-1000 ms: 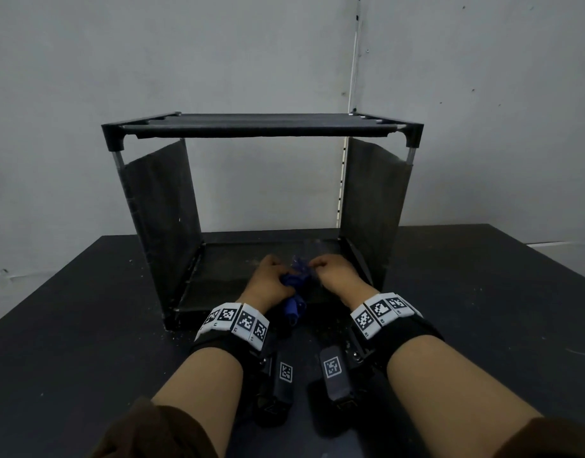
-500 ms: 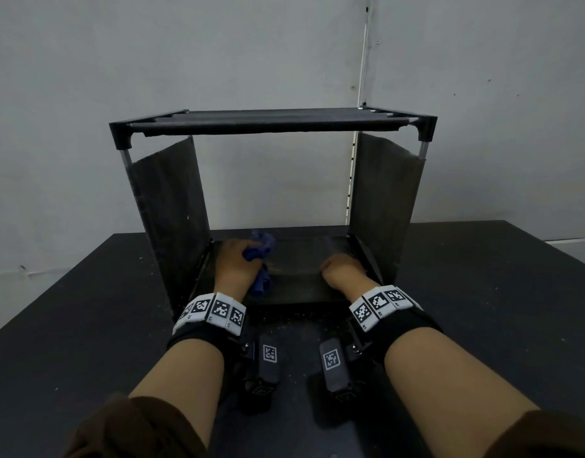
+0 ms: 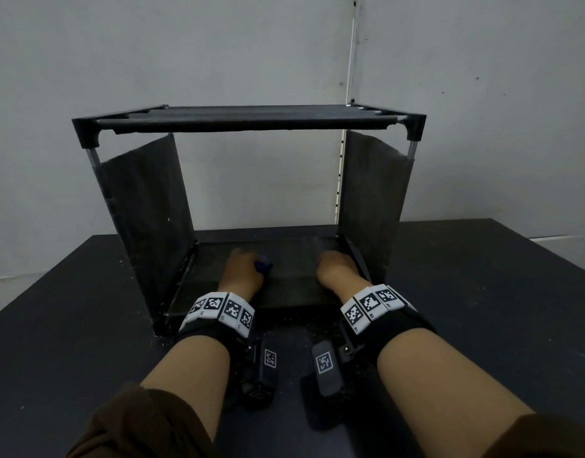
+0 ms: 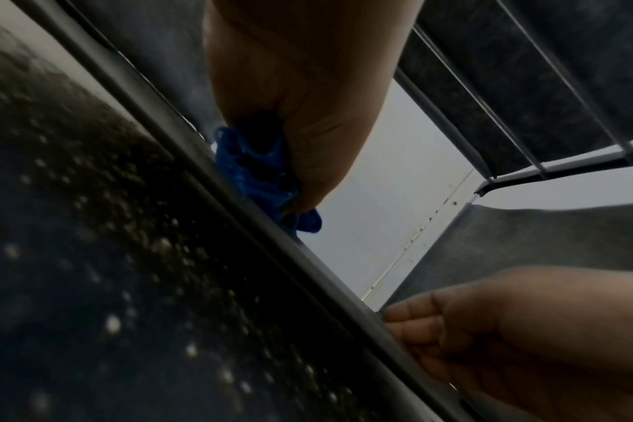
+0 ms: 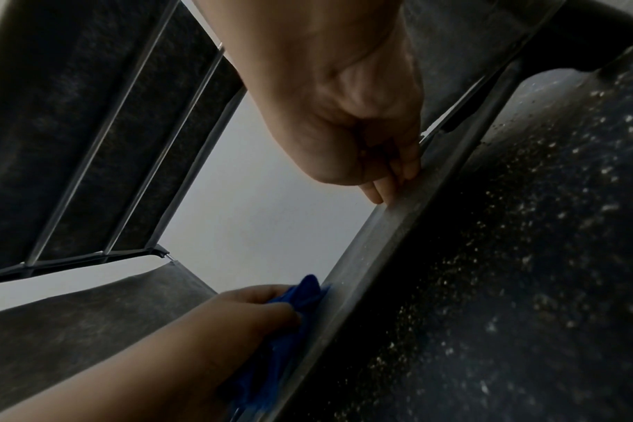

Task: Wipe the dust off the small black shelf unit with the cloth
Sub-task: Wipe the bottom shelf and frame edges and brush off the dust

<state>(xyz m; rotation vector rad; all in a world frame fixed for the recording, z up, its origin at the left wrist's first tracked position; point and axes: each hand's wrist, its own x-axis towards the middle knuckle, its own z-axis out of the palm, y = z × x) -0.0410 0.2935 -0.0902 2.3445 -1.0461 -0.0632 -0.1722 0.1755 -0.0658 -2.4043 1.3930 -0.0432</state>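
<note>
The small black fabric shelf unit [image 3: 251, 122] sits long axis crosswise, opening facing me. My left hand [image 3: 241, 271] clenches the crumpled blue cloth [image 3: 263, 265] against its bottom shelf [image 3: 294, 259]; my right hand [image 3: 334, 269] rests loosely bent fingers [image 5: 398, 171] there, to the cloth's right.

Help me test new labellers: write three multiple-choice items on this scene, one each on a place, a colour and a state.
1. Where is the cloth? A. On the top shelf. B. On the bottom shelf. C. On the table outside.
2. What colour is the cloth? A. White. B. Red. C. Blue.
3. What is the left hand doing? A. Gripping the cloth. B. Lying flat and empty. C. Hanging in the air.
Key: 1 B, the head view shows it there; 2 C, both wrist views show blue; 3 A, the hand bunches round it.
</note>
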